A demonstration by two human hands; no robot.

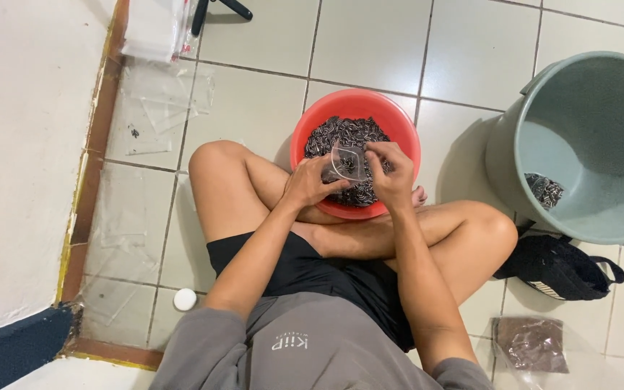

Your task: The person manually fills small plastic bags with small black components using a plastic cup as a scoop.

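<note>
A grey shirt (305,347) and black shorts (312,271) fill the bottom of the view, with two bare crossed legs on the tiled floor (471,50). Near the left knee lies one small white cap (185,299); to the right sit one flat clear bag of dark pieces (533,344) and one black pouch (554,266).

Above the lap, two hands meet over one red basin (399,123) that stands against the shins and is heaped with small dark pieces (344,131). The left hand (310,180) has its fingers curled closed, pinching the left edge of one small clear plastic bag (347,163). The right hand (393,175) has its fingers bent onto the bag's right edge, gripping it. The bag hangs between the hands just above the heap, with a few dark pieces inside.

Further right stands one large grey-green bucket (594,115) with a small pile of the same pieces at its bottom. On the left, several clear plastic sheets (157,108) lie along the wall.
</note>
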